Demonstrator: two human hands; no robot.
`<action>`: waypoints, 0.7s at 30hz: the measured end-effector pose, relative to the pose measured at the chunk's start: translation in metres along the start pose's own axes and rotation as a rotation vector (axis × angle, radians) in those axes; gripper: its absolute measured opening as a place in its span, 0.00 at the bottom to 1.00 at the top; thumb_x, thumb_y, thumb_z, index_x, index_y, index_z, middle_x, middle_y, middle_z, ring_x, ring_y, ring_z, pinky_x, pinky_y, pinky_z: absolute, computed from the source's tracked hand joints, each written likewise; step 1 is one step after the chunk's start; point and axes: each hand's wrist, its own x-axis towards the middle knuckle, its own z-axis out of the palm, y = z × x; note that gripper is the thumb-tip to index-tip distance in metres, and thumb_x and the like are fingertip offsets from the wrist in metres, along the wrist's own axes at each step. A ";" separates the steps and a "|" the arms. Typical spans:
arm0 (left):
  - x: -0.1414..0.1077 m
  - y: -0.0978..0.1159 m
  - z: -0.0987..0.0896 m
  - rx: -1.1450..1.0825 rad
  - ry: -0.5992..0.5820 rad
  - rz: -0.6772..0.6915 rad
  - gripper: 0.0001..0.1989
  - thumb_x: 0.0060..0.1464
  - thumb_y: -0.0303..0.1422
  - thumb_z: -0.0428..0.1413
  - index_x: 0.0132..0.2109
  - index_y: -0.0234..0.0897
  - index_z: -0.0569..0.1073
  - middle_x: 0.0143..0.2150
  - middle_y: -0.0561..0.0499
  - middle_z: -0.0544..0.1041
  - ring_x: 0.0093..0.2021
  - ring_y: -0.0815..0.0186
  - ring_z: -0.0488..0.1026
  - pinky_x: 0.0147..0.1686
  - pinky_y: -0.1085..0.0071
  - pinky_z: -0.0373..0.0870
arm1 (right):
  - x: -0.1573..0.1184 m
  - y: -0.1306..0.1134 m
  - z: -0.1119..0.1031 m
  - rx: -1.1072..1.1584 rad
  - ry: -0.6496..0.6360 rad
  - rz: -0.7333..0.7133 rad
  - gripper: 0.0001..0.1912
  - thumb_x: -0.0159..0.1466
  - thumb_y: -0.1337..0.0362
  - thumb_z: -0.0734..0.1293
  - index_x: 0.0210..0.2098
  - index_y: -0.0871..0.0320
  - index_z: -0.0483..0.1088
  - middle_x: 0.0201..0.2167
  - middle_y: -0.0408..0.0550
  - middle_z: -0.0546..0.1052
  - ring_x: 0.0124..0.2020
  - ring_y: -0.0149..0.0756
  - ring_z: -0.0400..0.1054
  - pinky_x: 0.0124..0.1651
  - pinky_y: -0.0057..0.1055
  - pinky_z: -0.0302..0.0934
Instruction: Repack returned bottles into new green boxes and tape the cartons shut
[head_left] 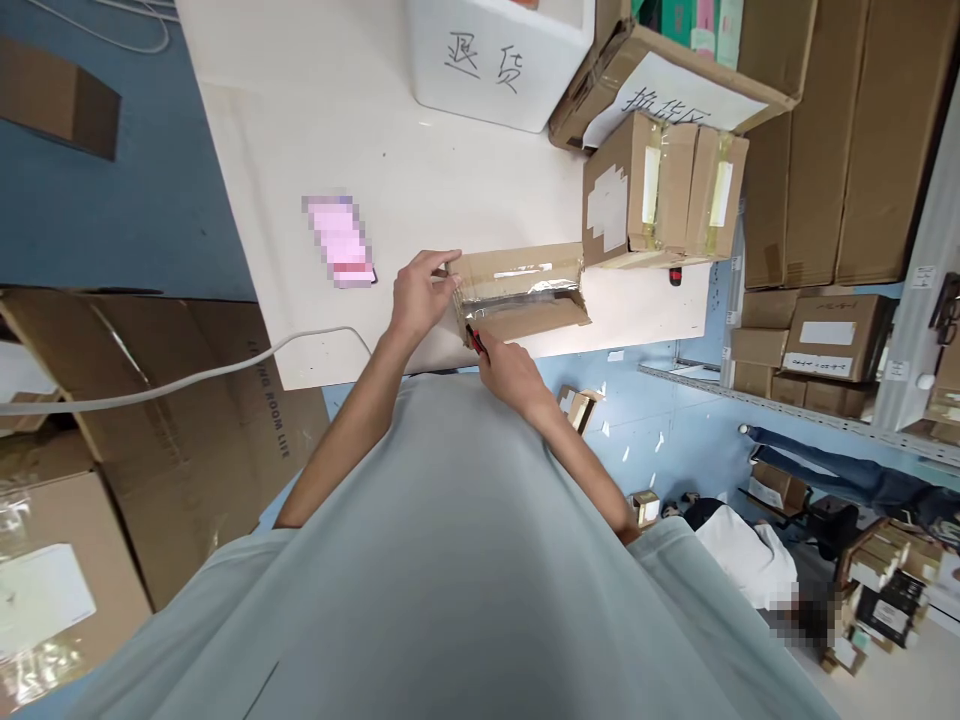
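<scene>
A small cardboard box [517, 264] lies at the table's front edge, its top slit lengthwise along shiny tape, with a dark gap showing. My left hand [421, 292] pinches the box's upper left corner between thumb and fingers. In my right hand [513, 376] is a red and black cutter [475, 341], its tip against the lower left corner of the box. What lies inside the box is too dark to make out.
A phone [341, 242] lies left on the white table [300, 130]. Behind are a white bin [495, 70], an open carton [600, 90] and a taped box [667, 190]. A cable [225, 368] crosses the left edge. A person [750, 560] is low at the right.
</scene>
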 end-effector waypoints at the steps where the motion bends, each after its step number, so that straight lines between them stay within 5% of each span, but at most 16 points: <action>1: -0.001 0.000 0.000 0.012 -0.002 0.005 0.23 0.68 0.34 0.61 0.67 0.43 0.82 0.67 0.44 0.82 0.55 0.56 0.83 0.58 0.58 0.84 | -0.004 0.003 -0.001 0.004 0.014 0.001 0.30 0.78 0.69 0.56 0.77 0.56 0.66 0.54 0.59 0.88 0.55 0.59 0.82 0.59 0.47 0.72; 6: -0.006 0.003 0.001 0.113 0.027 0.044 0.24 0.70 0.34 0.59 0.70 0.43 0.79 0.68 0.42 0.81 0.61 0.52 0.81 0.65 0.52 0.81 | -0.019 0.039 -0.017 0.034 0.165 0.090 0.35 0.80 0.65 0.55 0.84 0.57 0.58 0.53 0.60 0.88 0.53 0.60 0.83 0.59 0.48 0.72; 11: -0.008 0.021 0.013 0.286 0.096 0.133 0.26 0.72 0.38 0.59 0.73 0.46 0.76 0.75 0.42 0.76 0.79 0.41 0.67 0.82 0.36 0.60 | -0.015 0.111 -0.031 0.081 0.397 0.220 0.36 0.80 0.64 0.54 0.85 0.59 0.56 0.52 0.61 0.89 0.54 0.62 0.82 0.60 0.52 0.73; 15: 0.001 0.053 0.057 0.339 -0.039 0.262 0.27 0.73 0.41 0.59 0.75 0.49 0.74 0.79 0.42 0.72 0.84 0.38 0.58 0.83 0.31 0.52 | -0.003 0.151 -0.043 0.099 0.419 0.242 0.36 0.80 0.64 0.53 0.86 0.60 0.54 0.53 0.61 0.88 0.55 0.62 0.82 0.61 0.51 0.73; 21: 0.028 0.091 0.141 0.414 -0.255 0.400 0.22 0.71 0.37 0.59 0.69 0.43 0.79 0.75 0.39 0.74 0.83 0.39 0.61 0.83 0.32 0.54 | 0.019 0.164 -0.059 0.060 0.303 0.191 0.36 0.81 0.65 0.52 0.87 0.61 0.51 0.58 0.64 0.86 0.57 0.62 0.81 0.61 0.52 0.73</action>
